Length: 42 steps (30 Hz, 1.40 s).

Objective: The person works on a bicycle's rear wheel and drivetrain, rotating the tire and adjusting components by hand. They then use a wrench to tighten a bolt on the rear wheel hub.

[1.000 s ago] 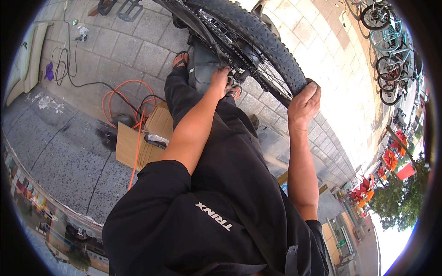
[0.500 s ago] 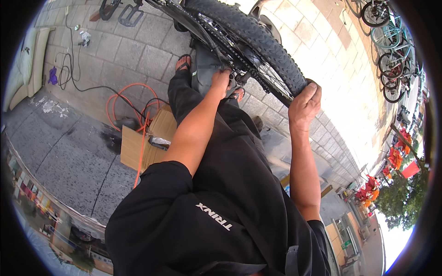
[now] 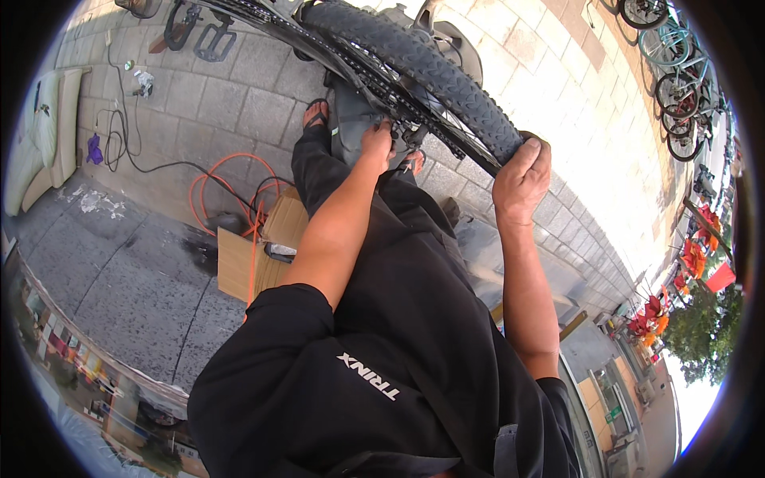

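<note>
- Two bare hands are at one bicycle (image 3: 319, 49), which is in front of the person, in the upper middle of the view; its wheel (image 3: 430, 64) runs slantwise from the upper left toward the right hand (image 3: 523, 179).
- The right hand has its grip closed over the edge of the tyre (image 3: 478, 107), with the thumb on the near side.
- The left hand (image 3: 378, 142) is low, just beside the gear part (image 3: 410, 135), near the chain (image 3: 402, 103); its fingers are bent together, but what this grip has hold of, if anything, I cannot tell.
- What could go wrong, in my judgement: if the right grip becomes loose, the wheel could swing or turn, and the left fingers, so near to the chain, could be pinched.
- Also the spokes (image 3: 454, 123) could catch a fingertip, if the wheel turns while a finger is between them.
- The feet (image 3: 314, 116) wear open sandals, so a part which falls could hurt the toes.
- The orange hose (image 3: 253, 263) and the black cable (image 3: 183, 163) lie loose near the cardboard box (image 3: 231, 267); a careless step there could trip the person.
- How it looks: the tyre is thick, grey-black, with many small raised blocks; the chain is dark. Wear is too small to judge.
</note>
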Tool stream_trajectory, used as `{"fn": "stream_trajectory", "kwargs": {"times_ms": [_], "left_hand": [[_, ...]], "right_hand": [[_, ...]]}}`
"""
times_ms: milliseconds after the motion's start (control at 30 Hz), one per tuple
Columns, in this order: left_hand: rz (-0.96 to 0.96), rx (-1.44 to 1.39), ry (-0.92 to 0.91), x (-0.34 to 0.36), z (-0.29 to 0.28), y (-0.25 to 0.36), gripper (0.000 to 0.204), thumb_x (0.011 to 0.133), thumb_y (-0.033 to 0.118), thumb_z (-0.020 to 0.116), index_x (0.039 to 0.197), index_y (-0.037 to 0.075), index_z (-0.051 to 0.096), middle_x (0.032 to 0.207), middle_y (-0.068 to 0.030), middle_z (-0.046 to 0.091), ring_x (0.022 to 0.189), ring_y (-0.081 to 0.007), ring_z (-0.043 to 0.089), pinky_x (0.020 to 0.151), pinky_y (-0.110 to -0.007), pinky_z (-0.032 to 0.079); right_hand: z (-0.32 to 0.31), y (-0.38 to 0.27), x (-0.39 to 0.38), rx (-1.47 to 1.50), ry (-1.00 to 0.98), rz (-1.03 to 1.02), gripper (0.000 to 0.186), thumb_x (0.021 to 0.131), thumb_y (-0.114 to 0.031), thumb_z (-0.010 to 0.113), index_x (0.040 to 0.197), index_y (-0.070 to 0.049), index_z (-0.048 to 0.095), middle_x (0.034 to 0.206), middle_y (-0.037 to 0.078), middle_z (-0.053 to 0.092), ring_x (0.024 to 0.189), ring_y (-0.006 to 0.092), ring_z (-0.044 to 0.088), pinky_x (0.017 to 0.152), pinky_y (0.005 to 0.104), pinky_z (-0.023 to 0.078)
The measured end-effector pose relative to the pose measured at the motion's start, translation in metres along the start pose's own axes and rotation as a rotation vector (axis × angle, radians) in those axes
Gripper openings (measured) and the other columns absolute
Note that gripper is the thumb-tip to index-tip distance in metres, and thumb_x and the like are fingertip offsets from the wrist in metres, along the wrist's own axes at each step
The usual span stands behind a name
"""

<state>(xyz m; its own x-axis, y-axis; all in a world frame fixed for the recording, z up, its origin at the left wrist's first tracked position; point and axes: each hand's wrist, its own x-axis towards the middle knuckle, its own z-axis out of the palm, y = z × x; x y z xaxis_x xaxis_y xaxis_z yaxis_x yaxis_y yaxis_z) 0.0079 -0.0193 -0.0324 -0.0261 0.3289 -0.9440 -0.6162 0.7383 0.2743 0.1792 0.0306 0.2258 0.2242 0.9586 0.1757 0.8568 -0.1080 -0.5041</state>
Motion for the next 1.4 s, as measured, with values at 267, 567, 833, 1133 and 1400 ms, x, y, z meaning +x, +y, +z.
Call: {"fn": "stream_trajectory", "kwargs": {"times_ms": [267,567,833,1133,1400], "left_hand": [[-0.165,-0.122,-0.214,0.005,-0.019,-0.013,0.03,0.109,0.04,0.052,0.104,0.01,0.055,0.085,-0.0046,0.057,0.062,-0.0152,0.051,0.043,-0.025,0.03],[-0.022,-0.03,-0.032,0.001,-0.008,-0.001,0.024,0.105,0.033,0.056,0.097,0.01,0.056,0.081,-0.004,0.057,0.055,-0.0154,0.05,0.042,-0.028,0.032],[-0.104,-0.083,-0.203,0.006,-0.028,-0.007,0.014,0.102,0.024,0.054,0.1,0.01,0.056,0.086,-0.0055,0.058,0.063,-0.0169,0.053,0.045,-0.029,0.035],[-0.139,-0.117,-0.131,0.01,-0.025,-0.01,0.017,0.103,0.029,0.048,0.113,0.019,0.057,0.103,-0.0015,0.064,0.081,-0.0169,0.059,0.053,-0.029,0.04],[-0.002,-0.138,-0.34,0.064,-0.078,-0.049,0.046,0.103,0.029,0.046,0.149,0.022,0.051,0.149,-0.0039,0.055,0.137,-0.0261,0.05,0.113,-0.042,0.04]], "right_hand": [[-0.001,-0.001,-0.001,-0.02,0.023,-0.073,0.022,0.102,-0.013,0.048,0.096,-0.003,0.066,0.093,0.015,0.065,0.087,0.0381,0.06,0.08,0.0475,0.046],[-0.004,-0.007,0.0,-0.013,0.011,-0.095,0.02,0.103,-0.01,0.047,0.101,-0.003,0.066,0.097,0.015,0.067,0.088,0.0354,0.061,0.083,0.0443,0.046],[-0.002,-0.005,0.0,0.033,0.01,-0.092,0.014,0.096,-0.01,0.053,0.099,-0.004,0.065,0.096,0.012,0.067,0.086,0.0333,0.061,0.081,0.0441,0.044],[-0.006,-0.005,0.002,0.052,-0.012,-0.075,0.013,0.093,-0.01,0.055,0.1,-0.005,0.065,0.098,0.011,0.067,0.087,0.0328,0.061,0.082,0.0444,0.044],[-0.008,-0.005,0.002,0.07,-0.042,-0.067,0.017,0.092,-0.01,0.056,0.104,-0.004,0.065,0.104,0.012,0.069,0.091,0.0326,0.063,0.084,0.0437,0.044]]}}
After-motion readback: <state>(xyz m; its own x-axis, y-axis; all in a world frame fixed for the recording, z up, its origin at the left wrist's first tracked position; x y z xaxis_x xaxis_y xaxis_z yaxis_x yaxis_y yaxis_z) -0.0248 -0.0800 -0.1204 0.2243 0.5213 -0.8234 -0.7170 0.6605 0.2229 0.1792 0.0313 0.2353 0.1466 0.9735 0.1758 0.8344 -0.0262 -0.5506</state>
